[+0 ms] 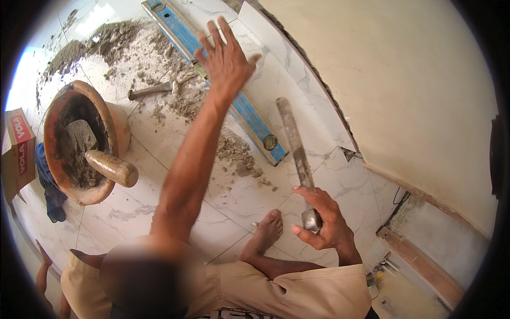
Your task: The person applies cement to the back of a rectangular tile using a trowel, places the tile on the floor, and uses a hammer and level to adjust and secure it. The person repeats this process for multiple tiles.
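Observation:
My left hand stretches forward with its fingers spread and nothing in it. It is over the long blue spirit level and covers part of it; whether they touch I cannot tell. The level lies on the floor beside the marbled skirting tile. Low on the right, my right hand curls loosely round the head end of a hammer. Its steel head shows between my thumb and forefinger, and its handle points away from me toward the wall.
Left stands an orange-brown bucket of grey mortar, with a wooden-handled trowel in it. Mortar crumbs litter the marbled tiles. A short dark-handled tool lies among them. A cardboard box and blue cloth flank the bucket. My bare foot is near the hammer.

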`<state>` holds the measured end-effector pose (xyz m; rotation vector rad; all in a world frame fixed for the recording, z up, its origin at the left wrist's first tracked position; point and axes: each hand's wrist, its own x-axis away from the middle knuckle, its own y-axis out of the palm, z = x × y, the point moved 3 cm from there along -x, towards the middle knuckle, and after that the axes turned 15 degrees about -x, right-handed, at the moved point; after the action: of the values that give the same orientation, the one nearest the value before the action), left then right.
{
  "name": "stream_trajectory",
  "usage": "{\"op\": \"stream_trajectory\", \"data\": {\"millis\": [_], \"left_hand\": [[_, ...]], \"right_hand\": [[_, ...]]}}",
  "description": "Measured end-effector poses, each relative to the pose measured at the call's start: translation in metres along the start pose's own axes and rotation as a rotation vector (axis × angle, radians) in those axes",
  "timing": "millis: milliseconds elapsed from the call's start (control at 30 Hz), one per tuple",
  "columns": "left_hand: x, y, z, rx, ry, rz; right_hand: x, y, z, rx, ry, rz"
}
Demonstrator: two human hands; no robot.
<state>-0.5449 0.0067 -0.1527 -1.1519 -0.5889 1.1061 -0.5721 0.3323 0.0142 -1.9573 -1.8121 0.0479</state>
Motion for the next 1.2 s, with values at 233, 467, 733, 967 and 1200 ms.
{"op": "stream_trajectory", "data": {"millis": [233,467,733,967,1200], "left_hand": [[0.036,0.012,-0.044,-0.14,-0.135,0.023],[-0.032,0.0,-0.105,-0.237,-0.173,0.149],[-0.117,0.036,-0.047,0.34,0.03,-0.163],[-0.103,0.069,-0.033,0.416,0.262,0.116],[-0.091,0.064,-0.021,0.263,0.263,0.128]], "right_hand": [[-0.014,0.004,0.002,-0.007,-0.042,0.108],[-0.015,0.021,0.003,0.186,-0.038,0.06],[-0.033,0.098,0.049,0.681,-0.25,0.125],[-0.057,0.119,0.069,0.711,-0.175,0.282],[-0.074,0.124,0.067,0.665,-0.167,0.279]]}}
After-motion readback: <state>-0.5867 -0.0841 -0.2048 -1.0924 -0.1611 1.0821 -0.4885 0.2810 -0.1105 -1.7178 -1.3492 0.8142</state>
